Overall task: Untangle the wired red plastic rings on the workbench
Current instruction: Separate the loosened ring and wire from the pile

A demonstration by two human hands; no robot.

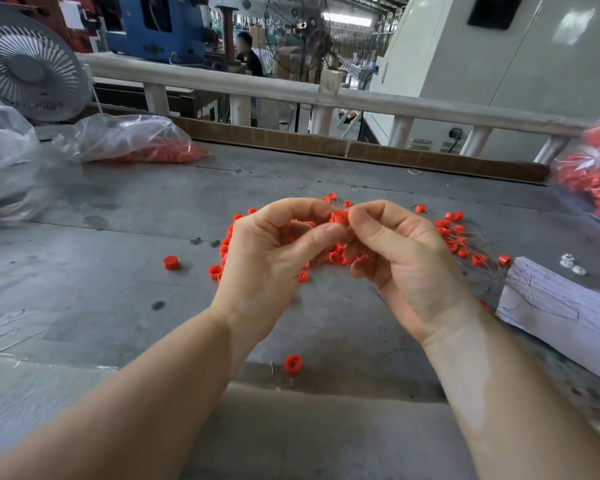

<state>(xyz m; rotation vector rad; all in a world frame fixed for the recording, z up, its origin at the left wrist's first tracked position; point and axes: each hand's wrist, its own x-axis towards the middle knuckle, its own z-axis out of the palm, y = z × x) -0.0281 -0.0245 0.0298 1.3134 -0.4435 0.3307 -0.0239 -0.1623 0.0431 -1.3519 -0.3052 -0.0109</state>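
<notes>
Grey workbench [125, 216], scuffed, with a low brown edge strip along the far side. Far left: grey fan [28, 69] behind crumpled clear plastic. Clear bag of red parts [136, 142] lies at left rear; a second bag of red parts [593, 174] sits at the right edge. White handwritten paper sheet [565, 306] lies at right, thin wires crossing it.

Left hand [274, 261] and right hand [406, 258] are raised over mid-bench, palms toward the camera, fingers curled. Both pinch one red ring [339, 216] between thumb and fingertips, the hands touching there.

Beneath and to the right of the hands: tangle of wired red rings [454, 237] spread on the bench, fine wires trailing toward the paper.

Loose ring [171, 262] lies left of the tangle. Another single ring [293, 364] lies near the front edge, between the forearms.
</notes>
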